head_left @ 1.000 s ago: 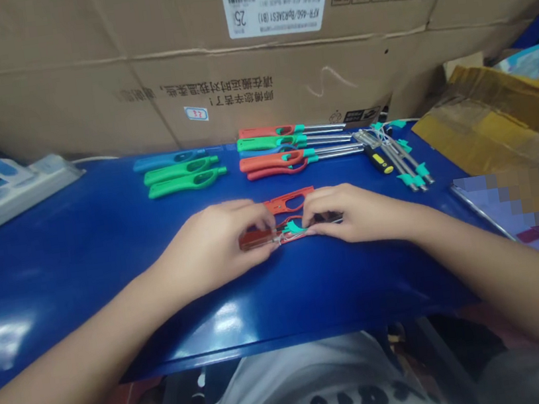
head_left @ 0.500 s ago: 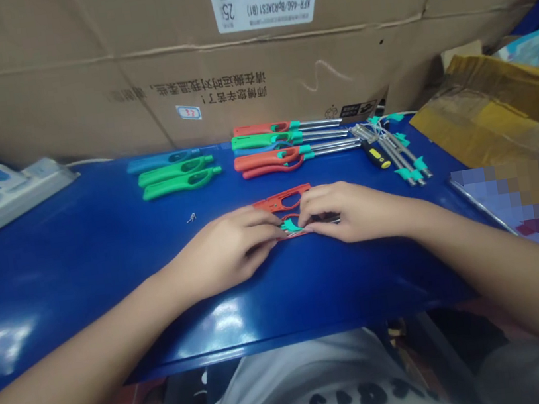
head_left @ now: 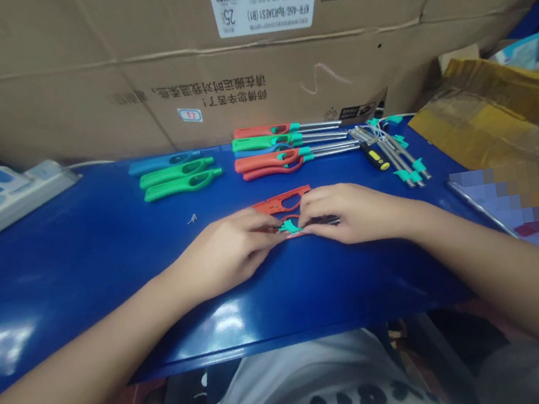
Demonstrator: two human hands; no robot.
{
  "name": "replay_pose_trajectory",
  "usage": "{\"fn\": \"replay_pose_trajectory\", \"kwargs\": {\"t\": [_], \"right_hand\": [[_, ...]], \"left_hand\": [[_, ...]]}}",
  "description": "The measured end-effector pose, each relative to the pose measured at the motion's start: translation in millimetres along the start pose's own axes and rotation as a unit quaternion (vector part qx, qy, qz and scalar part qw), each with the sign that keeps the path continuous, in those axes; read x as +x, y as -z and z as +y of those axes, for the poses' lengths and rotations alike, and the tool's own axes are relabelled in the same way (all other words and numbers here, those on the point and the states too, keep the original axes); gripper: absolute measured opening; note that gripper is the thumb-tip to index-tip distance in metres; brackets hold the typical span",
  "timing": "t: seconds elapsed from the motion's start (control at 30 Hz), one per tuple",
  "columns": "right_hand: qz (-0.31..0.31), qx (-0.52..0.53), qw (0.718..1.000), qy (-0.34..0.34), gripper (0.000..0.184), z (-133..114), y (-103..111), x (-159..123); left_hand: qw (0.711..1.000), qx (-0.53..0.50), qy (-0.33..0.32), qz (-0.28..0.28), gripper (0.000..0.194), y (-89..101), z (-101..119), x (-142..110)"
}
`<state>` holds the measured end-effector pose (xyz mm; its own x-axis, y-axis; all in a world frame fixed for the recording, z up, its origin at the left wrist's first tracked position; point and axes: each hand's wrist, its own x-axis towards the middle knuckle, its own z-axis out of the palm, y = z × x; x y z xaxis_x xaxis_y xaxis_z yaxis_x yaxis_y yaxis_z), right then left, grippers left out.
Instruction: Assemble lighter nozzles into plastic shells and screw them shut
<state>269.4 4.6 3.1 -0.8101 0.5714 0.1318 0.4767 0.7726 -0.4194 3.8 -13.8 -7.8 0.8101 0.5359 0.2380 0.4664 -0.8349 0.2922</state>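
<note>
On the blue table in front of me lies an open red lighter half-shell [head_left: 297, 235], with a green trigger [head_left: 291, 226] and thin wires in it. My left hand [head_left: 238, 243] covers its handle end, the fingertips pinched at the trigger's left side. My right hand [head_left: 351, 212] is closed with thumb and fingers round the front end, where a metal tube [head_left: 335, 221] sticks out. Just behind lies the other red half-shell [head_left: 294, 199], close to the fingers of both hands. The inside of the handle is hidden under my left hand.
Green handle shells [head_left: 181, 185] and a blue one [head_left: 164, 162] lie at back left. Beside them are several lighters with metal tubes [head_left: 273, 160], a yellow-black screwdriver [head_left: 377, 157] and loose tubes with green triggers [head_left: 403, 160]. Left stands a power strip [head_left: 41, 187]; a big carton [head_left: 86, 114] walls the back.
My left hand has shifted a little right over the handle, covering the dark, see-through part seen there before. Small white bits on the table left of it now show. My right hand stays in place.
</note>
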Motion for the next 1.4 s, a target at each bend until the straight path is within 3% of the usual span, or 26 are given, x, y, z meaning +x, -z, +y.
{"fn": "replay_pose_trajectory", "kwargs": {"t": [0.33, 0.53, 0.9, 1.4], "right_hand": [[0.026, -0.005, 1.000, -0.013, 0.019, 1.1, 4.0, 0.2], [0.082, -0.150, 0.983, -0.064, 0.024, 16.0, 17.3, -6.1], [0.041, -0.140, 0.989, -0.012, 0.027, 21.4, 0.6, -0.3], [0.031, -0.166, 0.985, -0.040, 0.007, 17.3, 5.0, -0.4]], "left_hand": [[1.000, -0.014, -0.002, 0.004, 0.028, -4.0, -2.6, 1.7], [1.000, -0.016, -0.007, 0.004, 0.029, -4.3, -3.5, 0.4], [1.000, -0.016, -0.010, 0.000, 0.028, -1.4, -2.3, 1.1], [0.999, -0.040, -0.008, 0.016, 0.026, 1.5, -3.5, -0.1]]}}
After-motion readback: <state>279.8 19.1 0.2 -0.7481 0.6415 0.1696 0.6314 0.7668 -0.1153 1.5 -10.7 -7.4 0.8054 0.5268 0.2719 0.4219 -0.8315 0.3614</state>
